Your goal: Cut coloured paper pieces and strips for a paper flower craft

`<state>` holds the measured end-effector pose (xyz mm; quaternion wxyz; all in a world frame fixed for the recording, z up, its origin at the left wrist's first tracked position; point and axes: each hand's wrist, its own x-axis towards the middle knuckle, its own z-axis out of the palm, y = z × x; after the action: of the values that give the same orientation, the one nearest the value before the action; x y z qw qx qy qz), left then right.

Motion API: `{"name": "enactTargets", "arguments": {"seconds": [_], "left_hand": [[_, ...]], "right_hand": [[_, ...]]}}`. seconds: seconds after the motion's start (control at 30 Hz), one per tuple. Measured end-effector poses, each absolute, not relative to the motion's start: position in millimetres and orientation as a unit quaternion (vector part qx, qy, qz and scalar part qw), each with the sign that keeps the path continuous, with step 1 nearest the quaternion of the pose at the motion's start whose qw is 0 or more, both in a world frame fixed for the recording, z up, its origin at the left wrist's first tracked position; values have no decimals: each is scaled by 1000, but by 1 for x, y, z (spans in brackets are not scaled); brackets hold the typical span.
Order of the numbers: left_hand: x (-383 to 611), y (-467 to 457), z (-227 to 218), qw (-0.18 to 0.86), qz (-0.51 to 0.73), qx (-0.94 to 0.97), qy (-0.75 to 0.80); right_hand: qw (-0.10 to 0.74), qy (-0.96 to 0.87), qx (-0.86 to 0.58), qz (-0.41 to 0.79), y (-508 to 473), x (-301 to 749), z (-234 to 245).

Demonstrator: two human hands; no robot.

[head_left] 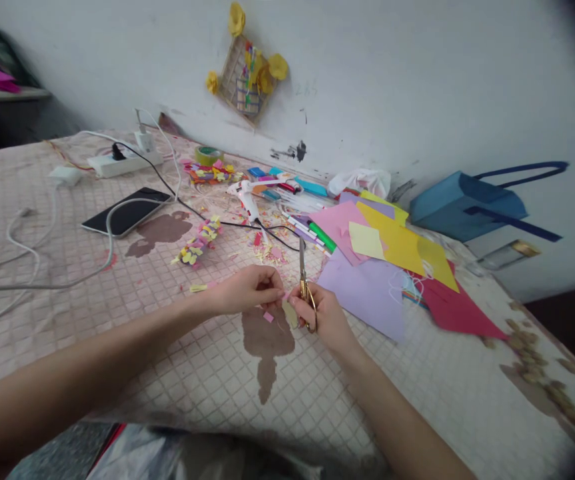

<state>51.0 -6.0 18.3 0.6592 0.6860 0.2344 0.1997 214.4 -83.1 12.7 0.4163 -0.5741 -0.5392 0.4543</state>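
Note:
My left hand (247, 288) is closed in a pinch on a small pink paper scrap (285, 294) above the tablecloth. My right hand (323, 315) grips gold-handled scissors (304, 283), their blades pointing up and away from me, right beside the scrap. Another pink bit (268, 317) lies on the cloth just below my hands. A pale yellowish piece (290, 313) shows between my fingers.
Coloured paper sheets (382, 260) are spread at the right, with markers (312, 230) and a glue gun (248, 199) behind. A phone (127, 211), power strip (124, 162), cables, tape roll (208, 155) and paper chain (200, 243) lie left. A blue bag (472, 200) leans on the wall.

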Motion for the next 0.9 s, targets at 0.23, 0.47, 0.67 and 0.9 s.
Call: {"name": "enactTargets", "arguments": {"seconds": [0.23, 0.47, 0.67, 0.9], "left_hand": [[51, -3, 16, 649, 221, 691, 229], [52, -9, 17, 653, 186, 693, 241], [52, -4, 18, 647, 235, 677, 262], [53, -6, 15, 717, 198, 613, 267]], "right_hand": [[437, -514, -578, 461, -82, 213, 13], [411, -544, -581, 444, -82, 214, 10], [415, -542, -582, 443, -82, 213, 10], [456, -495, -577, 463, -82, 212, 12]]}}
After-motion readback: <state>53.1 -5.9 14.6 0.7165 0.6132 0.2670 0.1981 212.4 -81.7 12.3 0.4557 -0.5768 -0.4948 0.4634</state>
